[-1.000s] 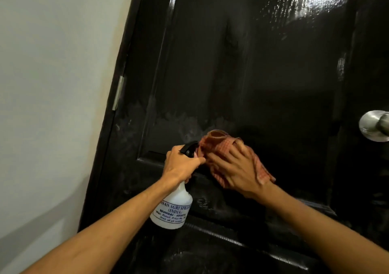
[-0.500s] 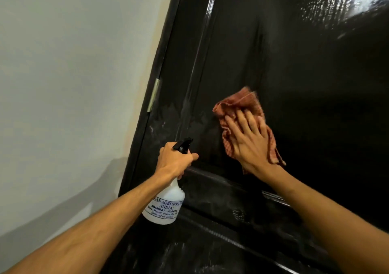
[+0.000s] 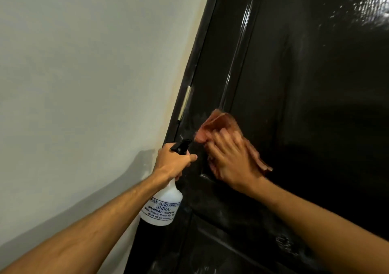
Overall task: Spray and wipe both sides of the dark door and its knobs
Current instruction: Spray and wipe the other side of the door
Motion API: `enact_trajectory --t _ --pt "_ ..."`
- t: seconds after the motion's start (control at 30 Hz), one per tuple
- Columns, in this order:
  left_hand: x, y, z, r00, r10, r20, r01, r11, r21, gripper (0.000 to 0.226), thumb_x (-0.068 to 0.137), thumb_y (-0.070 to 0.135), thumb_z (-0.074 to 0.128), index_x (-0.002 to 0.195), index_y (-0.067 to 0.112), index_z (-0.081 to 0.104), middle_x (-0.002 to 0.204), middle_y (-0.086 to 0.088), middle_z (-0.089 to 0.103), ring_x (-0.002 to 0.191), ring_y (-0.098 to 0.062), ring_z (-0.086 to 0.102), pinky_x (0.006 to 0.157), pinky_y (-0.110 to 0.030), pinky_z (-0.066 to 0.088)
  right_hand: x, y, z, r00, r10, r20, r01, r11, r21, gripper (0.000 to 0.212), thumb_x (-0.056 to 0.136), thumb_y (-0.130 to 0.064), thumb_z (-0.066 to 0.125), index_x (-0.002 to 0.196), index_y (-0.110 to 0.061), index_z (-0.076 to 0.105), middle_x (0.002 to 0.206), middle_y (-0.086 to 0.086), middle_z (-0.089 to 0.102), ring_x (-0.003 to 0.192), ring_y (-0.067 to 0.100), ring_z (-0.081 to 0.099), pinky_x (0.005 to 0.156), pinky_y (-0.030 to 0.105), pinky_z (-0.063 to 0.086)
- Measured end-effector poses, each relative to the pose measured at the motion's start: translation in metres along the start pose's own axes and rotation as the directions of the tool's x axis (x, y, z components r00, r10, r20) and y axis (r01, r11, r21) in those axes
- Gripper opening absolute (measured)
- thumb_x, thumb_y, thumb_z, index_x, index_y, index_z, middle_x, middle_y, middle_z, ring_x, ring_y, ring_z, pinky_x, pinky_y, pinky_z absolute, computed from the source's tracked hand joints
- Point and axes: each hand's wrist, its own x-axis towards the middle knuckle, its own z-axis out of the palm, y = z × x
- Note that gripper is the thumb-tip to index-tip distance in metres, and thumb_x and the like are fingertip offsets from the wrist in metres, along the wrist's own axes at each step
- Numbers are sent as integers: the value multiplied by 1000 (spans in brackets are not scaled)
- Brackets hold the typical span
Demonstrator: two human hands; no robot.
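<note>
A person's right hand (image 3: 233, 164), fingers spread flat though blurred, presses a reddish cloth (image 3: 221, 122) against the dark door (image 3: 315, 84) near its hinge (image 3: 185, 103). The left hand (image 3: 170, 162) grips the neck of a white spray bottle (image 3: 162, 206) just beside. Wiping appears under way; the glistening panel likely comes next, with the knobs out of view.

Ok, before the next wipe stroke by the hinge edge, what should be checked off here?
1. Cloth pressed flat to the door by the right hand: ok.
2. Left hand grips the spray bottle: ok.
3. Liquid left in the spray bottle: cannot tell, opaque.
4. Strip beside the hinge wiped clean: not ok, pale smears show.
5. Knob wiped: cannot tell, out of frame.
</note>
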Motion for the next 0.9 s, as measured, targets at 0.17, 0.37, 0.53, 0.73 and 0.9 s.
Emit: enact_trajectory --t 0.17,0.37,0.53,0.73,0.9 --pt "22 -6 -23 999 10 -33 -9 1000 25 17 86 21 81 83 7 72 72 -11 73 43 -16 53 42 -26 44 55 3 0 992 -121 -25 123 991 60 49 99 -47 49 140 -23 61 145 11 56 133 38 52 117 54 28" --pt "31 -17 -42 998 -30 -58 33 998 50 9 89 19 78 88 11 73 73 -12 75 49 -17 58 45 -26 48 89 -20 19 995 -69 74 68 998 14 68 93 -52 40 152 -20 49 162 16 36 150 41 31 122 56 14" --pt "25 -29 -57 998 -1 -55 2 1000 29 12 87 21 80 86 11 74 72 -10 73 43 -14 53 44 -26 44 100 -45 14 958 -241 153 239 971 31 50 99 -51 35 139 -27 55 144 5 53 133 33 45 115 52 26" --pt "16 -45 -66 999 -10 -53 11 1000 21 11 85 20 81 83 11 74 72 -11 74 46 -16 55 44 -26 43 63 -91 37 936 -240 258 203 965 164 65 96 -51 47 153 -20 46 162 17 35 151 42 27 122 62 10" --pt "13 -36 -62 1000 5 -26 -4 999 37 9 86 20 80 83 15 74 70 -4 72 44 -11 54 44 -23 43 74 -70 20 927 -278 250 236 954 184 56 96 -48 43 144 -22 54 151 7 49 146 36 37 124 56 16"
